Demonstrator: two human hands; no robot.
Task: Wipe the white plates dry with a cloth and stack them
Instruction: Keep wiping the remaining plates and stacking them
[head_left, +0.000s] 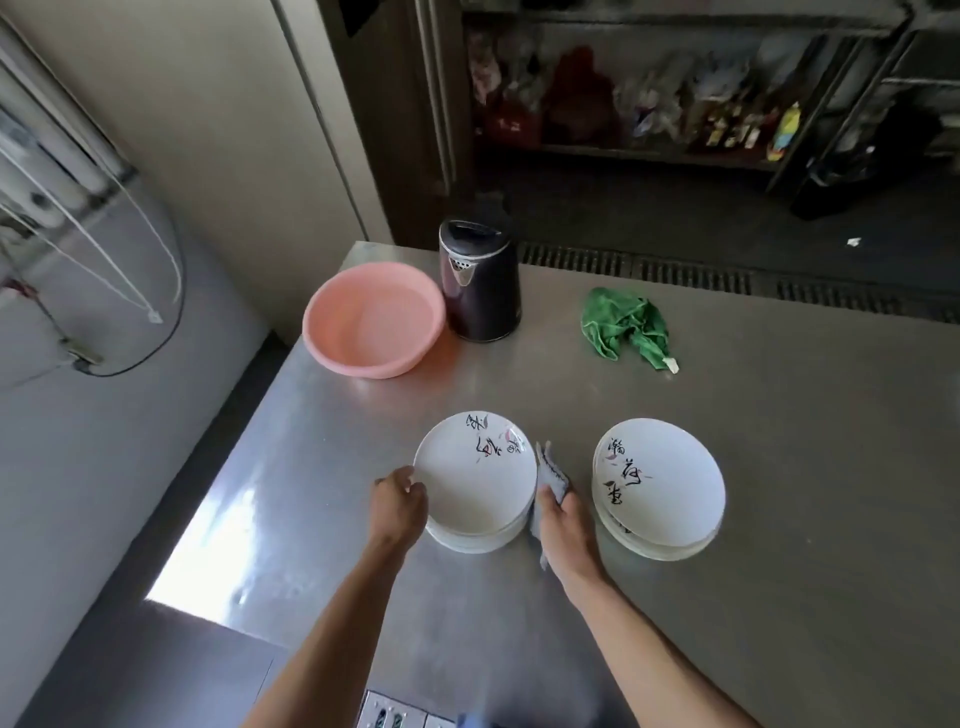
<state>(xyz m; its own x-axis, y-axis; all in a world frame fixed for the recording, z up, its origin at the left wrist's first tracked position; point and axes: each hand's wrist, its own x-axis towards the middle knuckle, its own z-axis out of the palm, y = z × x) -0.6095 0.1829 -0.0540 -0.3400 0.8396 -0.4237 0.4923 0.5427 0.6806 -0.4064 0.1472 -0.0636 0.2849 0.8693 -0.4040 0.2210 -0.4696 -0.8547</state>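
Observation:
Two stacks of white plates with black brush lettering stand on the steel table (779, 545). My left hand (401, 499) grips the left rim of the top plate (475, 480) on the left stack (470, 540). My right hand (558, 514) holds a small grey-white cloth (551, 475) at that plate's right rim, between the two stacks. The right stack (658, 488) sits apart, untouched.
A pink plastic basin (374, 318) and a dark electric kettle (479, 280) stand at the table's far left. A crumpled green cloth (626, 327) lies beyond the right stack. The table's left edge drops off near my left arm.

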